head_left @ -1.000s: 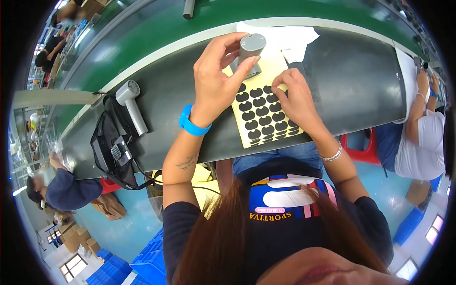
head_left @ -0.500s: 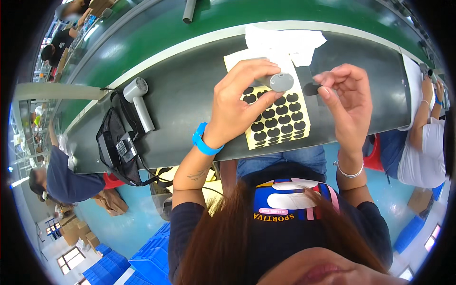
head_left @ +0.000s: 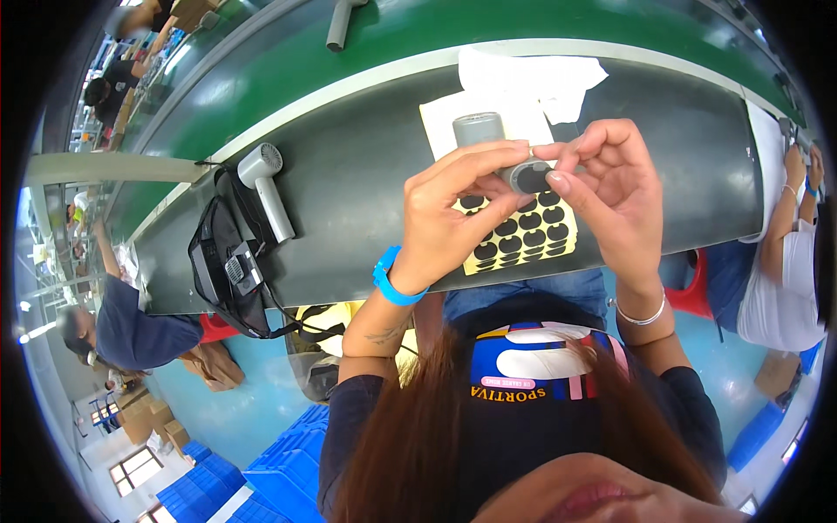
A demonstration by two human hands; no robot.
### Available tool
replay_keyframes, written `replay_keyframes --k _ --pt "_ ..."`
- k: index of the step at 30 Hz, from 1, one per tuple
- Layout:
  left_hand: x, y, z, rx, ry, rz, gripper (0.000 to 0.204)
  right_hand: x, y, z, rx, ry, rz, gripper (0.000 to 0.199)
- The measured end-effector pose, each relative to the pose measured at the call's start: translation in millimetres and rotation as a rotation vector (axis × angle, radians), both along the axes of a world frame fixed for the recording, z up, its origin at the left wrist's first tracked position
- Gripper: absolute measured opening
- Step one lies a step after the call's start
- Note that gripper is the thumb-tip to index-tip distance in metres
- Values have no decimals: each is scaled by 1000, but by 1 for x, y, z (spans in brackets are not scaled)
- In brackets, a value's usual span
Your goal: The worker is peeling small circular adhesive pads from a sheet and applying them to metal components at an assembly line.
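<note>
My left hand (head_left: 445, 196) is closed around a grey hair dryer (head_left: 478, 130), whose barrel shows beyond my fingers. The round end of its handle is turned up toward me between my thumb and index finger. Over that end lies a small black sticker (head_left: 534, 179), its edge pinched by the thumb and index finger of my right hand (head_left: 615, 192). Whether the sticker sticks fully to the end cannot be seen. Below both hands a yellow sheet (head_left: 473, 259) carries rows of black stickers, partly covered by my left fingers.
White paper (head_left: 523, 74) lies crumpled beyond the sheet on the dark bench (head_left: 366, 166). Leftward are another grey hair dryer (head_left: 268, 187) and a black bag (head_left: 231, 266). A further grey dryer (head_left: 338, 26) rests on the green belt (head_left: 401, 22). Co-workers sit at both sides.
My right hand has moved left with the black sticker, bringing it onto the handle end. My left hand has tilted the dryer, so its barrel now shows beyond the fingers.
</note>
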State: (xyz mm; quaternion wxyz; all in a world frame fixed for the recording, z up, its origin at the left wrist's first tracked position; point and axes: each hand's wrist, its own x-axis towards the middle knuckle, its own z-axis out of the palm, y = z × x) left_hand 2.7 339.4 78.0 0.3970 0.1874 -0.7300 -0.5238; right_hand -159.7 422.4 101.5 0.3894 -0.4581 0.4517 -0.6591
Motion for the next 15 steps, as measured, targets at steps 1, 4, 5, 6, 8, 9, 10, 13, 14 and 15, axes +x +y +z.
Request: replay_keyframes --k 1,4,5,6,8,9,10,13,14,15 --pt "1 0 0 3 -2 -1 43 0 0 1 11 -1 4 27" --pt "2 0 -2 82 31 -37 45 1 0 3 24 3 8 27" --pt "2 -1 -3 104 57 -54 45 2 0 3 23 9 9 28" --pt "2 -1 -3 126 83 -70 46 2 1 3 28 7 8 28" --pt "2 -2 -2 140 75 -80 46 1 1 4 42 22 11 29" --pt "2 -3 -1 151 69 -88 47 0 1 4 44 20 8 29" --pt "2 -3 -2 152 67 -89 47 0 1 4 51 22 9 29" --pt "2 -3 -3 196 94 -110 46 -1 1 5 61 23 12 29" --pt "2 -3 -2 204 93 -116 46 -2 1 5 62 25 16 29" --pt "2 -4 -2 213 93 -122 47 -2 1 6 65 25 14 29"
